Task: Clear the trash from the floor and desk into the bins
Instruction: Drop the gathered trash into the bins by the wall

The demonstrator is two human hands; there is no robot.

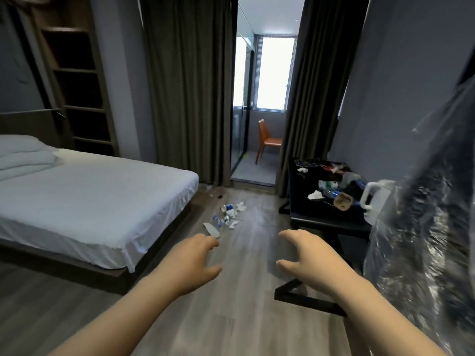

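- The left hand (195, 260) reaches out over the grey wood-look floor (231, 317), just off the foot corner of the white-sheeted double bed (102, 201). Its fingers are loosely apart, slightly bent and hold nothing.
- The right hand (305, 258) hangs level with it, farther from the bed, with thumb and fingers spread wide and empty.
- A small heap of floor trash (230, 214) lies beside the bed's foot end, beyond both hands: a blue-and-white paper cup, crushed clear bottles and crumpled white tissues.
- The low black desk (331, 222) stands across the aisle from the bed, strewn with desk trash (331, 191): bottles, tissues and wrappers.
- A crinkled clear plastic sheet (424, 240) hangs farthest from the bed.
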